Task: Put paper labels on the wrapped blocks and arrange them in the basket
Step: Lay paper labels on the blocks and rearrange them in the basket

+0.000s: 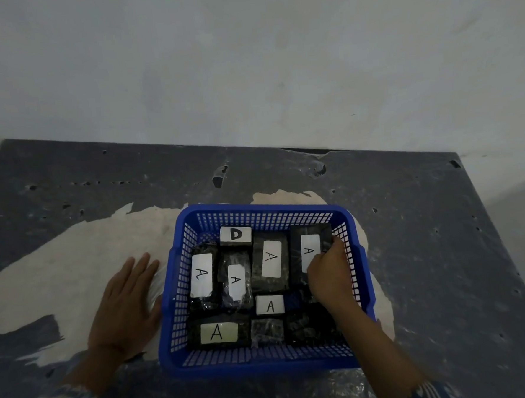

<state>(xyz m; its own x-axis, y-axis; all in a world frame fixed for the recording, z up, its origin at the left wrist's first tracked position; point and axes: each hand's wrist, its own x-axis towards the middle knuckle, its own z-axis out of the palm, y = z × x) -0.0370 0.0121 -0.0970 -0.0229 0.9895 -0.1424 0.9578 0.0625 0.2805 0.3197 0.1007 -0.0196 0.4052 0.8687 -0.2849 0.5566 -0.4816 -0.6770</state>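
A blue plastic basket (265,360) sits on the worn table and holds several black wrapped blocks. Most carry white paper labels marked A; one at the back carries a D label (235,234). Two blocks at the front right, including one small one (267,331), show no label. My right hand (330,274) reaches inside the basket and grips the lower right of the rightmost labelled block (310,245), which leans against the right wall. My left hand (126,302) lies flat outside the basket's left wall, resting on something clear and shiny, perhaps a roll of plastic wrap (156,285).
The table top (426,235) is dark grey with a large pale worn patch (60,272) under and left of the basket. A pale wall rises behind. Crinkled clear plastic (337,388) lies at the near edge. The table's right edge drops off at the far right.
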